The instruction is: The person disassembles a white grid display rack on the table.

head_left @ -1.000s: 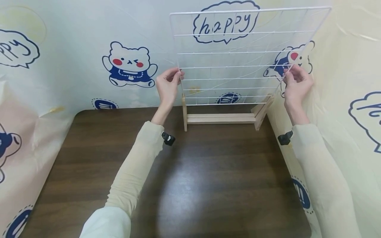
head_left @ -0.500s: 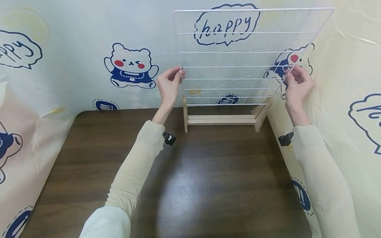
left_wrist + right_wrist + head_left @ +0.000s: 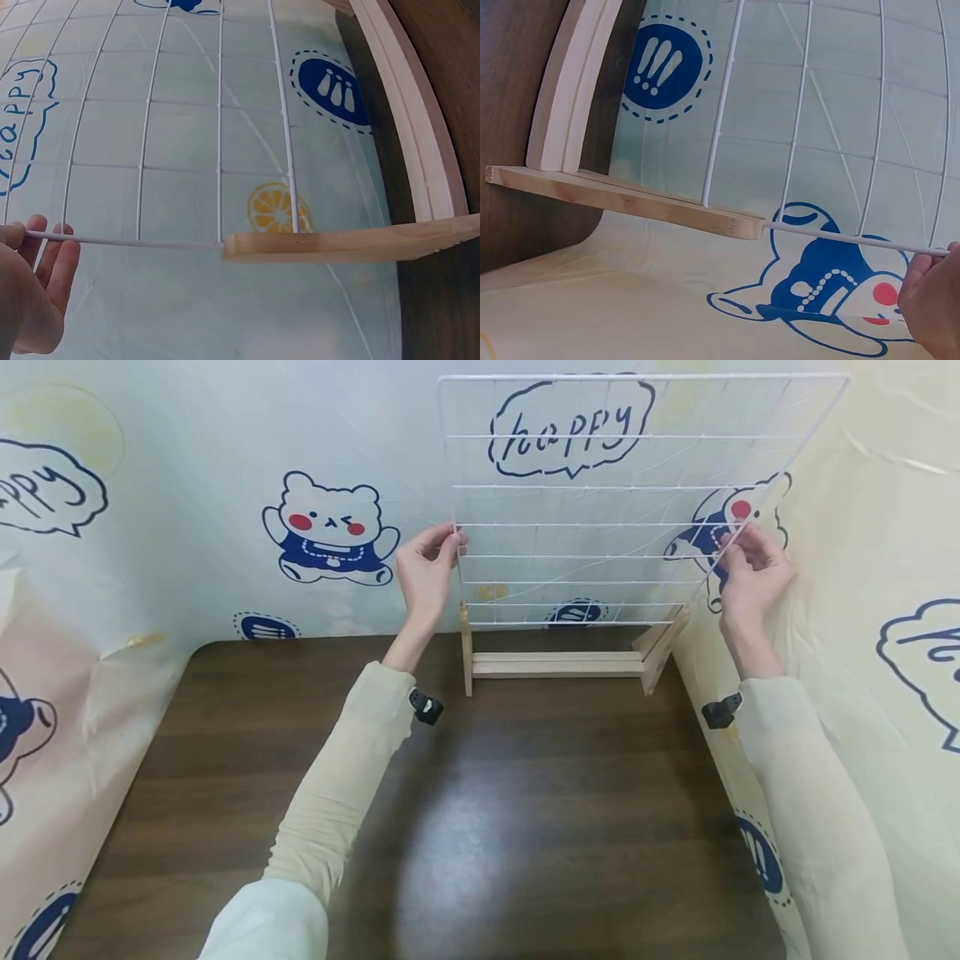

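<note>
A white wire grid panel (image 3: 585, 524) rises from a pale wooden stand (image 3: 557, 670) at the back of the table. My left hand (image 3: 426, 572) pinches the grid's left side wire between thumb and fingers, partway up. On the opposite side wire, my right hand (image 3: 752, 578) pinches at about the same height. In the left wrist view the grid's lower corner meets the stand's wooden side piece (image 3: 322, 246). The right wrist view has the other side piece (image 3: 630, 202) with the grid's bottom wire reaching it.
The dark wooden table (image 3: 465, 827) stretches toward me in front of the stand. Pale sheeting printed with cartoon bears (image 3: 330, 531) hangs behind and along both sides, close to my right arm. Small black cameras (image 3: 426, 707) sit on both wrists.
The grid's top edge has shifted slightly to the right and up in the head view. Both hands keep their pinch on the side wires; the stand stays in place.
</note>
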Demonstrator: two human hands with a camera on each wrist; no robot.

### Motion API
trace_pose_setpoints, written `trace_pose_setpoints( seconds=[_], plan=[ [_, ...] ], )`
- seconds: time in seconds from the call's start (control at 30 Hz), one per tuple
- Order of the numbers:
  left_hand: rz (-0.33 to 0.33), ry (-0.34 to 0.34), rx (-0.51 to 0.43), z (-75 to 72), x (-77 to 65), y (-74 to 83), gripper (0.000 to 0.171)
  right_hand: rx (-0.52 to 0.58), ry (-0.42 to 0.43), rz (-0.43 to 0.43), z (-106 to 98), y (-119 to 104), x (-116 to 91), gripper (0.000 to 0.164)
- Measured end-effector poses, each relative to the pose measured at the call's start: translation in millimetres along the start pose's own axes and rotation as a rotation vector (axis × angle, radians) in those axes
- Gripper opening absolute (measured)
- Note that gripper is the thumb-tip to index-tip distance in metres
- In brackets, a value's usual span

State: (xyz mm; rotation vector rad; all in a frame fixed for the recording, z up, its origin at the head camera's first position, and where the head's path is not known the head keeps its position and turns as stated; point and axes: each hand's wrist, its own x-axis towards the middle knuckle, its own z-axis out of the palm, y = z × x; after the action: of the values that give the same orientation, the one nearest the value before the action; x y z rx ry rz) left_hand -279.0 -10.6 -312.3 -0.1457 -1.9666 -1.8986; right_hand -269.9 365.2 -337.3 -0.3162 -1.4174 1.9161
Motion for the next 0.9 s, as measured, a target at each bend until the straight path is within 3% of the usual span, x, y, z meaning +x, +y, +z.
trace_pose_setpoints(
  seconds=[0.27, 0.5, 0.63, 0.77, 0.9],
  plan=[
    [0.002, -0.008, -0.003, -0.6, 2.7, 1.8, 0.021, -0.004, -0.008, -0.021, 0.6, -2.3, 0.7, 0.027],
    [0.014, -0.006, -0.016, 0.6, 18.8, -19.9, 0.023, 0.019, 0.001, -0.020, 3.4, -5.9, 0.1, 0.025],
    [0.022, 0.003, -0.020, 2.0, 21.4, -22.8, 0.024, 0.020, 0.003, -0.023, 4.6, -9.7, 1.3, 0.023],
    [0.013, 0.016, -0.019, 2.2, 19.4, -16.3, 0.023, 0.043, 0.017, -0.024, 6.4, -12.0, 2.2, 0.023],
    [-0.001, 0.021, -0.016, 1.2, 12.6, 0.9, 0.022, 0.062, 0.019, -0.037, 8.6, -14.5, 1.6, 0.024]
  ],
)
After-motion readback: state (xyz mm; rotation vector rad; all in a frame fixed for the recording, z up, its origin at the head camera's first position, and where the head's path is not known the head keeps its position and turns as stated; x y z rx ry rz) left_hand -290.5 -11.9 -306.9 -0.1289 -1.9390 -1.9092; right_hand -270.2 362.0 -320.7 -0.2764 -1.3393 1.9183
